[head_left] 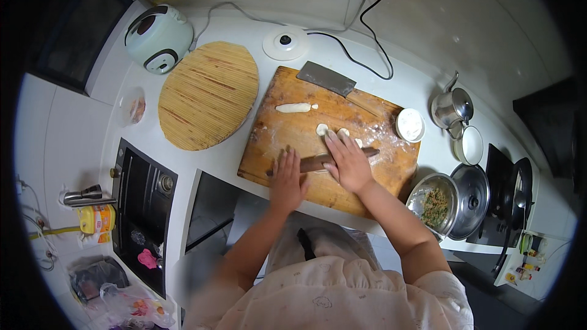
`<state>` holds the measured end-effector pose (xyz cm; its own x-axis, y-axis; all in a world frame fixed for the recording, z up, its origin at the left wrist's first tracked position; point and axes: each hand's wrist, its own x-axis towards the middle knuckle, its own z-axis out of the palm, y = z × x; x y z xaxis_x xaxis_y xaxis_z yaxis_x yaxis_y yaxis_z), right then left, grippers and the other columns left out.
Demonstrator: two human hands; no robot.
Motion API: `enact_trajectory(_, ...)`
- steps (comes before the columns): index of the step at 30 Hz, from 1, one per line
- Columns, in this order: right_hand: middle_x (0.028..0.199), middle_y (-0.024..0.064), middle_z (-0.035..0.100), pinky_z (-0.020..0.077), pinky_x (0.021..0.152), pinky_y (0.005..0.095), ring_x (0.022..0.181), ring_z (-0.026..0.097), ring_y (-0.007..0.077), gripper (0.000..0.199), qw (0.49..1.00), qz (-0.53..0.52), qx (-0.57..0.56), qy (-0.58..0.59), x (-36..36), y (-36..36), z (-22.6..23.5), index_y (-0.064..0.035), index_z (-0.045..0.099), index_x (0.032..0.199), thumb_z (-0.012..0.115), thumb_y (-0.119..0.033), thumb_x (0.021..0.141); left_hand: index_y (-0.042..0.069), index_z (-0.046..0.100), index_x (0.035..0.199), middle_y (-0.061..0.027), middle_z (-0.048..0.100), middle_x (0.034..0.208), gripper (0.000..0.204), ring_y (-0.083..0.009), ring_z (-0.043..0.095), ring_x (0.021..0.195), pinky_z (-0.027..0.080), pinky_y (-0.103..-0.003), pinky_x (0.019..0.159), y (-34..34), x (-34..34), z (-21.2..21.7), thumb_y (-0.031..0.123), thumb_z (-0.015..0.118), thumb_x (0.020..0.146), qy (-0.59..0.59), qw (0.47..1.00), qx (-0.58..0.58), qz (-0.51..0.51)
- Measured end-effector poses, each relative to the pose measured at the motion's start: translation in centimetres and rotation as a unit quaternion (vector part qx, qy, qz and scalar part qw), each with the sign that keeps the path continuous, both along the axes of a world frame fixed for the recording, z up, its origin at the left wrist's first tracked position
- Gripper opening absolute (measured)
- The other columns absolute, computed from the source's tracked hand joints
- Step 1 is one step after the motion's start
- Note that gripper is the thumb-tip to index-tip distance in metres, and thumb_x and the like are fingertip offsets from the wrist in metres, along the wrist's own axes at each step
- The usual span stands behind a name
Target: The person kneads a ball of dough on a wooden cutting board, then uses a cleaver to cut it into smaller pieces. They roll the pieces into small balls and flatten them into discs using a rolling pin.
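Note:
A wooden rolling pin (315, 163) lies across the floured cutting board (263, 153), under both hands. My left hand (287, 180) rests over its left end, fingers stretched forward across it. Toward its right end, my right hand (350, 164) holds it with the fingers laid over the top and the thumb on the near side. A pale edge, perhaps of dough, shows just below the pin. Small dough pieces (322, 129) sit beyond my right fingertips. Farther back is a dough roll (293, 107) with a small lump at its right end.
A cleaver (327, 79) lies at the board's far edge, and a flour bowl (410, 125) stands at its right. Nearby on the right are a filling bowl (433, 205), a lid (471, 192) and a kettle (452, 107). A round slatted tray (208, 95) lies left, near a rice cooker (159, 38).

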<state>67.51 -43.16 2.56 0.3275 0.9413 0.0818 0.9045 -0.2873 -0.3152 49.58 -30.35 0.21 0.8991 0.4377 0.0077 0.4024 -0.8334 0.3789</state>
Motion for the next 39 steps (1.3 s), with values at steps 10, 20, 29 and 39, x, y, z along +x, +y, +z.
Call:
enact_trajectory(10,0.154,0.0141,0.027,0.0221,0.115,0.0472,0.142,0.025,0.0349,0.073,0.998,-0.031,-0.027,0.050,-1.6,-3.6,-0.7,-0.0051,0.030,0.146,0.061,-0.035,0.087,0.000,0.026,0.147,-0.0168,0.025,0.154,0.078,-0.0330,0.024,0.142,0.021,-0.049,0.114,-0.5,-2.9,0.8,0.039,0.059,0.087,0.031,0.997,0.026,-0.072)
enact_trajectory(20,0.152,0.0141,0.031,0.0227,0.115,0.0457,0.140,0.027,0.0340,0.066,0.993,-0.113,0.013,0.022,1.5,0.8,-1.6,-0.0035,0.032,0.144,0.056,-0.034,0.091,0.000,0.033,0.144,-0.0151,0.028,0.153,0.063,-0.0288,0.030,0.140,0.025,-0.041,0.114,4.7,2.3,1.1,0.040,0.046,0.097,0.031,0.998,-0.001,-0.060)
enact_trajectory(29,0.124,0.0142,0.054,0.0325,0.108,0.0465,0.120,0.047,0.0340,0.054,0.989,-0.129,0.035,0.062,-6.0,-5.1,-0.9,-0.0063,0.050,0.130,0.066,-0.013,0.078,0.010,0.061,0.115,-0.0122,0.060,0.117,0.034,-0.0285,0.055,0.112,0.044,-0.038,0.095,4.7,6.4,2.6,0.029,0.065,0.087,0.076,0.971,-0.225,-0.025)
enact_trajectory(39,0.106,0.0101,0.058,0.0404,0.097,0.0434,0.103,0.053,0.0317,0.046,0.978,-0.164,0.071,0.104,-6.8,-5.9,-0.5,-0.0088,0.061,0.113,0.070,-0.007,0.068,0.007,0.065,0.081,-0.0061,0.066,0.080,0.017,-0.0220,0.064,0.076,0.050,-0.033,0.068,4.8,8.0,-2.0,0.014,0.079,0.074,-0.042,0.975,-0.183,-0.123)
